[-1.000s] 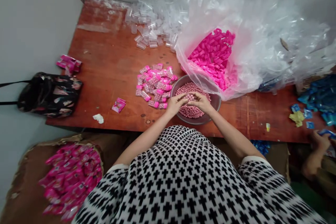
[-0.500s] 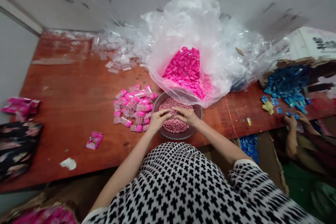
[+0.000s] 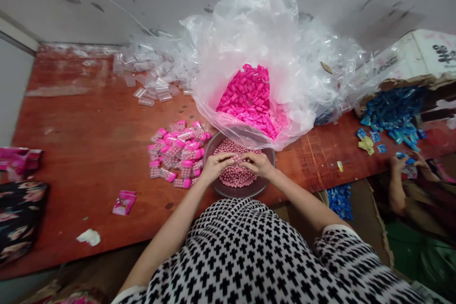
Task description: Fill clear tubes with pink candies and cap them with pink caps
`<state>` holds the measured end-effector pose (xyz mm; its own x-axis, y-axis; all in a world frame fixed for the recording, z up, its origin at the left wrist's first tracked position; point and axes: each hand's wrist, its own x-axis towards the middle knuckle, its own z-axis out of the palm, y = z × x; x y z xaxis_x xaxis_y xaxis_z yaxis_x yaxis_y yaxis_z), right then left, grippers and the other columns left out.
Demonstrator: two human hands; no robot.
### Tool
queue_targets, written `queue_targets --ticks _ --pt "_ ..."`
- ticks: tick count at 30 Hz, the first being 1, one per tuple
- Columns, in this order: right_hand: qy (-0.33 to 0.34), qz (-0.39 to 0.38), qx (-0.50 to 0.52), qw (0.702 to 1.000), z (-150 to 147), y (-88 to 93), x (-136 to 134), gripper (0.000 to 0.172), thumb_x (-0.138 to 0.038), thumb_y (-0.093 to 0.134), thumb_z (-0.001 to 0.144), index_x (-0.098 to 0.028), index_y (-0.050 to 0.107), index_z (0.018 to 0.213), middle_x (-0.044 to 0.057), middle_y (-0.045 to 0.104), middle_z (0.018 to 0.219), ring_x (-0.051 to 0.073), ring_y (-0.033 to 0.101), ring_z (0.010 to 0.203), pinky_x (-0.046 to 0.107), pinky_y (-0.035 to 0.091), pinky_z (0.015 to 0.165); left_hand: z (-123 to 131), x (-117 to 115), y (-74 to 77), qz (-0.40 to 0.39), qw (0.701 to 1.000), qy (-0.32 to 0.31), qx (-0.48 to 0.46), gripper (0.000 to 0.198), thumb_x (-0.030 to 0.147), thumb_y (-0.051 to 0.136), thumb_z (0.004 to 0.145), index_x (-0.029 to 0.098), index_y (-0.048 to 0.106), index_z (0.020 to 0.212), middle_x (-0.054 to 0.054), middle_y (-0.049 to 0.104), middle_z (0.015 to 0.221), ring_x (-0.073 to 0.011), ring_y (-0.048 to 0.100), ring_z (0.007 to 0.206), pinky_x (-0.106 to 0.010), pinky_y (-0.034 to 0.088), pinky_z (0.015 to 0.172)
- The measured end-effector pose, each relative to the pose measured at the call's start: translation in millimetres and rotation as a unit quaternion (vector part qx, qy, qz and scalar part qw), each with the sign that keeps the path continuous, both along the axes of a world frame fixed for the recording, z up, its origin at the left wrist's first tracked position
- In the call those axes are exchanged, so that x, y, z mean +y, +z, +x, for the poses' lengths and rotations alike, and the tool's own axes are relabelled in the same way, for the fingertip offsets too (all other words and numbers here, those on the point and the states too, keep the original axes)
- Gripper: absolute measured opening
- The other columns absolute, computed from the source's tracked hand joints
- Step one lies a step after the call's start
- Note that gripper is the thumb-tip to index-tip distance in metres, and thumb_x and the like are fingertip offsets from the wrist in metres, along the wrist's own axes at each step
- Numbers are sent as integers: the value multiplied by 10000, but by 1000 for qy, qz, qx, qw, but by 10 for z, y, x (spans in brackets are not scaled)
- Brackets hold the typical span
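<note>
A round bowl (image 3: 242, 192) of small pink beads (image 3: 237, 178) stands before me at the table's front edge. Over the beads, my left hand (image 3: 215, 166) and my right hand (image 3: 259, 163) face each other, fingertips pinched close together. Between them they grip what looks like a small clear plastic bottle (image 3: 237, 158), mostly covered by the fingers. Left of the bowl lies a heap of bead-filled clear bottles with pink caps (image 3: 178, 149). Loose pink caps (image 3: 247, 99) fill a large clear plastic bag (image 3: 221, 69), whose mouth overhangs the bowl's far rim.
Clear bottles (image 3: 153, 88) are piled at the back left of the wooden table (image 3: 92, 147). Pink packets (image 3: 124, 202) and a floral black cloth (image 3: 21, 218) lie left. Blue pieces (image 3: 395, 109) spill from a carton at right, near another person's hands (image 3: 399, 166).
The view has shifted slightly, so the table appears a little further left. Both my hands stay pinched together over the beads, with only small finger movement.
</note>
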<state>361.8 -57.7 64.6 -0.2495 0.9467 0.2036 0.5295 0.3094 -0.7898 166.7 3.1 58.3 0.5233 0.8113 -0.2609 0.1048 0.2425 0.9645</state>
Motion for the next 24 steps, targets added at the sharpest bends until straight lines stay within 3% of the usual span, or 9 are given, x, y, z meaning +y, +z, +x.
queue_targets --ticks 3,6,9,12,15,18,22,24 --pt "31 -43 -21 998 84 33 3 242 -376 569 870 -203 667 1007 42 719 849 126 650 707 226 503 692 -22 36 -62 56 998 -7 36 310 390 688 697 194 735 932 -67 730 982 -221 661 940 -380 478 936" --pt "25 -61 -61 996 245 67 89 357 -422 618 823 -204 634 1106 66 706 1010 158 658 816 264 497 779 -53 43 -176 68 996 24 52 345 422 678 707 193 724 962 -72 720 1013 -226 645 975 -400 461 955" --pt "-125 -68 -131 981 522 82 317 346 -409 588 841 -172 637 1089 96 688 1048 182 648 850 293 483 810 -66 25 -261 53 995 69 40 408 468 687 690 182 714 979 -79 708 1034 -228 634 999 -403 461 961" --pt "-290 -111 -258 915 834 61 603 301 -354 495 894 -162 633 1081 123 667 1060 221 621 932 335 459 827 -33 -15 -254 -2 995 100 1 453 497 716 651 170 710 963 -84 705 1028 -229 646 967 -395 504 908" --pt "-302 -194 -344 868 1041 1 807 337 -364 552 847 -138 629 1085 150 666 1033 258 610 942 355 453 802 38 -73 -190 -77 988 125 -47 490 498 748 613 159 699 964 -77 718 966 -222 671 871 -384 558 807" --pt "-280 -221 -330 874 1129 -63 865 290 -325 551 831 -137 656 1025 126 686 957 239 618 902 332 453 790 105 -132 -133 -120 980 137 -75 482 450 783 584 151 692 951 -61 727 894 -202 679 802 -376 571 780" --pt "-294 -131 -261 910 1172 -40 769 294 -266 511 830 -173 643 1075 94 684 1013 217 617 926 342 459 839 168 -170 -68 -136 977 115 -116 419 413 760 638 144 688 952 -84 725 943 -204 679 839 -371 569 793" --pt "-258 -75 -211 940 1145 45 684 286 -270 515 824 -181 644 1063 88 680 1018 209 616 925 349 469 847 201 -154 -26 -120 977 118 -131 399 407 741 670 150 685 970 -86 721 967 -205 676 870 -371 560 814"
